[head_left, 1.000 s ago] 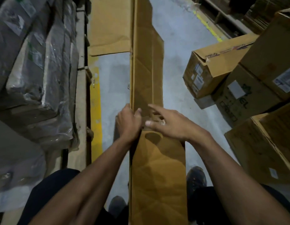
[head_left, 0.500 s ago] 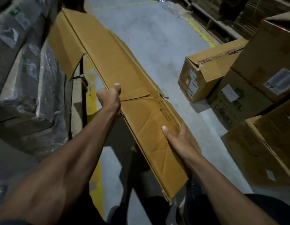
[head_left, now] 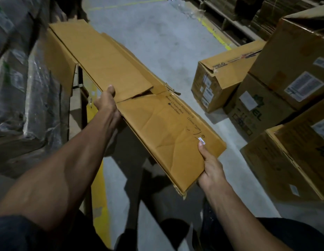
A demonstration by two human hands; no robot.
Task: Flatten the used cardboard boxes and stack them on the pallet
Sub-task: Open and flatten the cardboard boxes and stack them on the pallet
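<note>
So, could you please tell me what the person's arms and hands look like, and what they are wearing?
Both forearms are bare, with no gloves, watch or rings visible on the left hand or the right hand. A dark sleeve covers the left upper arm at the frame's lower-left corner. The right arm's sleeve is out of view.

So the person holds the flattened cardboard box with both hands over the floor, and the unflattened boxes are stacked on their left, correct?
Not quite: the head view shows the stacked boxes on the person's right. The rest holds: left hand and right hand both grip the flattened cardboard box above the floor.
</note>
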